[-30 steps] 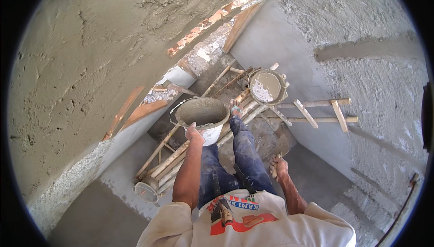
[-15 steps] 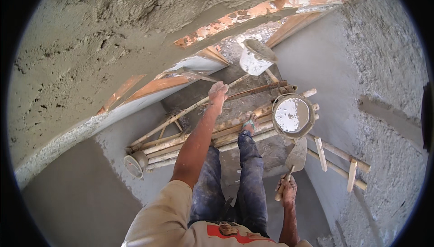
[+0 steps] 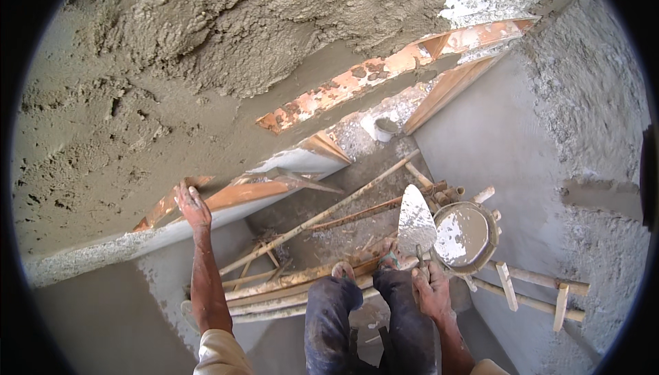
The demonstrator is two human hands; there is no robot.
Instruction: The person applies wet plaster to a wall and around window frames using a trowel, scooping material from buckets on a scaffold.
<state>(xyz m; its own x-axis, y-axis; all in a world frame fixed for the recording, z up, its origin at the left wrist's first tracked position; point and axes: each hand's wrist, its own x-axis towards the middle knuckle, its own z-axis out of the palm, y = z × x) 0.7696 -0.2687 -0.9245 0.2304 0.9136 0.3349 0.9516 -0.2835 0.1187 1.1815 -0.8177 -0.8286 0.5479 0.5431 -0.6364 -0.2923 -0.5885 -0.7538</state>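
My left hand (image 3: 193,205) reaches out to the left. Its fingers are extended against the orange-brown board (image 3: 161,211) along the lower edge of the mortar-covered surface (image 3: 226,45). My right hand (image 3: 432,291) is wrapped round the handle of a trowel, whose pointed blade (image 3: 416,220), smeared with mortar, points away from me. Just right of the blade stands a bucket (image 3: 492,241) with wet grey contents and a bright white patch on top. Much smaller in view, a white bucket (image 3: 384,132) lies beyond the scaffold, close to the opening.
Beneath my feet is a scaffold of wooden poles (image 3: 295,297). A thin pole (image 3: 316,218) crosses it diagonally. Further poles with short crosspieces (image 3: 506,286) extend to the right, beside a grey plastered wall (image 3: 480,128). Another orange board (image 3: 398,66) edges the mortar ahead.
My left hand has swung left to the board. My right hand has brought the trowel up beside the bucket. The white bucket, larger and apart from my hand before, now appears smaller and lower.
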